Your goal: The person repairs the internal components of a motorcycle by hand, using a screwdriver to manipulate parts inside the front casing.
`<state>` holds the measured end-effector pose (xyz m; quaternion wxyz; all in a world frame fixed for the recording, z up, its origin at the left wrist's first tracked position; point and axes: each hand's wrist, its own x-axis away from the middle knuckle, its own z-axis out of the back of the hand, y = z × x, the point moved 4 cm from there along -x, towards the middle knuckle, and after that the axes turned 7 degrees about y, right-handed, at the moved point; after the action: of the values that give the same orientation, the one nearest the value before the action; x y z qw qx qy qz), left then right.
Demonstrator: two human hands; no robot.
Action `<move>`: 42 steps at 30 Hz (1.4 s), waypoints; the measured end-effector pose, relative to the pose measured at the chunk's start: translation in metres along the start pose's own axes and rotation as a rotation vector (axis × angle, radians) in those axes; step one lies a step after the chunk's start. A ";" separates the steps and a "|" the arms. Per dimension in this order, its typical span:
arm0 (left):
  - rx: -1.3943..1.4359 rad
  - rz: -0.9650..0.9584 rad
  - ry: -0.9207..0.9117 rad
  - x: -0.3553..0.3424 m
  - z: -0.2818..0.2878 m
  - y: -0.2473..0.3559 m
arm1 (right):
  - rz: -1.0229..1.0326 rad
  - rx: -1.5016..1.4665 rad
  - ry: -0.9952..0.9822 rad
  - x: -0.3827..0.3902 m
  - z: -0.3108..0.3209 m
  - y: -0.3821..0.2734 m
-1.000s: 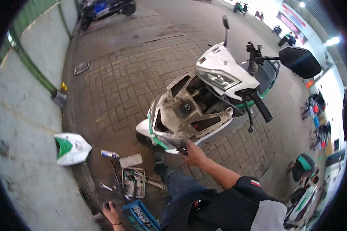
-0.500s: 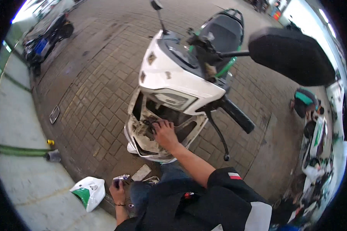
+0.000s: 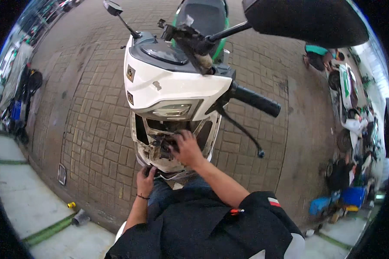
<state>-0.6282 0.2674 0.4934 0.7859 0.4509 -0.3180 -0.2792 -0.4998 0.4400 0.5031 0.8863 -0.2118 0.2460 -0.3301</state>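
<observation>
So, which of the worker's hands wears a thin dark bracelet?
The left hand: this dark bracelet shows just below it, whereas the right hand wears none.

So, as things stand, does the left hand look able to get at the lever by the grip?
Probably not directly: the right hand and forearm lie between the left hand and the lever.

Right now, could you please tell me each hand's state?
Left hand: curled at the lower front of the white scooter; grip unclear.
Right hand: bent at its open front; grip unclear.
</observation>
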 end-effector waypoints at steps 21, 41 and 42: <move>0.426 0.151 -0.375 -0.164 0.107 -0.045 | -0.169 0.301 -0.208 -0.081 -0.066 0.017; 0.176 0.062 -0.256 -0.159 0.052 -0.023 | -0.363 0.273 -0.580 -0.130 -0.107 0.025; 0.157 0.071 -0.253 -0.160 0.051 -0.020 | -0.364 0.280 -0.598 -0.131 -0.102 0.024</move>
<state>-0.7722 0.3481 0.4562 0.7113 0.4606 -0.4510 -0.2803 -0.6339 0.5256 0.4483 0.8663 -0.2161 -0.1128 -0.4361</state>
